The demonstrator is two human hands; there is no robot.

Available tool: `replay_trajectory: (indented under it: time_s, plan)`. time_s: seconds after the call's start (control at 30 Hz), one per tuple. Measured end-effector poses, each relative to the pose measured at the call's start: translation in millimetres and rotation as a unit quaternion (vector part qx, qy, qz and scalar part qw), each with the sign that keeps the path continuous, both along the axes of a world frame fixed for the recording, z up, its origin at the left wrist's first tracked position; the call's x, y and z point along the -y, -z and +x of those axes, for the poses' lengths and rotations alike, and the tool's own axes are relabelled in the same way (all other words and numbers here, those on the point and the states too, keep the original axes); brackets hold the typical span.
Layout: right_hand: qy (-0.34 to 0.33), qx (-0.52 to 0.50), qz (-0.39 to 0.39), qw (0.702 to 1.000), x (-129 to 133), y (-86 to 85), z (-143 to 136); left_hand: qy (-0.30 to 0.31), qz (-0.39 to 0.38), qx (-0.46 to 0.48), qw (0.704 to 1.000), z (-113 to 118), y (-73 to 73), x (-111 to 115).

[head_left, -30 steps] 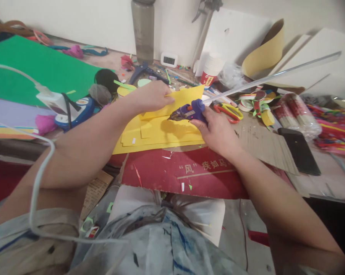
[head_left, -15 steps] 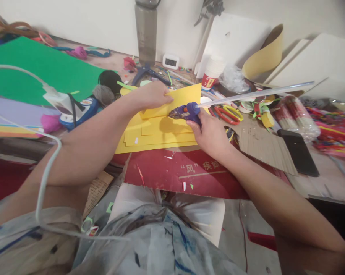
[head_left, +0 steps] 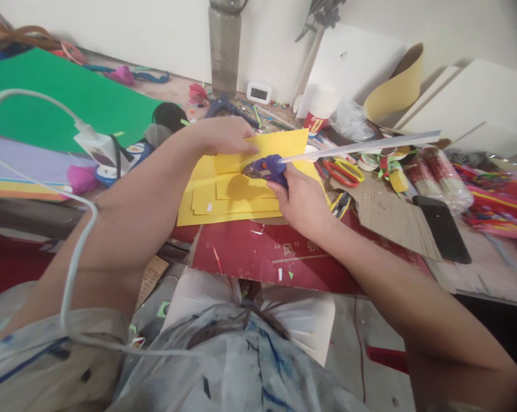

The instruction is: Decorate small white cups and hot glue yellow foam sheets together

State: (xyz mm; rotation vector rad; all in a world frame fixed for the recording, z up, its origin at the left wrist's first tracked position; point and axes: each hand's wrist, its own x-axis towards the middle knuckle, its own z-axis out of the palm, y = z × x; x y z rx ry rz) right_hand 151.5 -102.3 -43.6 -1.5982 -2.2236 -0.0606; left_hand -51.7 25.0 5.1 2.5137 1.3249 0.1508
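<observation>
My left hand [head_left: 230,137] pinches the upper edge of a folded yellow sheet [head_left: 284,143] and holds its flap up. My right hand [head_left: 299,194] is wrapped round a blue glue gun [head_left: 265,167], its nozzle pointing left, close to the fold under the flap. From the back of the gun a long clear glue stick [head_left: 365,147] sticks out to the right. Beneath lie more yellow sheets [head_left: 198,217], stacked on a red cardboard piece [head_left: 241,252]. The nozzle's very tip is hard to make out.
Red and yellow scissors [head_left: 342,173], a cutter [head_left: 340,205], corrugated cardboard [head_left: 391,220] and a black phone [head_left: 442,229] lie to the right. Behind stand a grey bottle [head_left: 225,51], a small clock [head_left: 259,92] and paper cups [head_left: 321,109]. A white cable [head_left: 80,240] crosses my left arm.
The glue gun in my right hand has moved left along the fold, closer to my left hand. My left hand still holds the flap. The whole view has shifted slightly.
</observation>
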Motion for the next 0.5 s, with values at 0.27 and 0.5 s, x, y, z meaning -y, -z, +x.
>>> replay_trajectory:
  time_s: [0.27, 0.5]
  plan:
    - [0.023, -0.009, 0.014, 1.0, 2.9, -11.4, 33.3, -0.013, 0.002, -0.007, 1.0, 1.3, 2.8, -4.3]
    - [-0.007, -0.045, -0.011, 0.999, 1.2, -11.4, 35.8, -0.026, -0.002, 0.008, 1.0, 4.3, 3.9, -0.4]
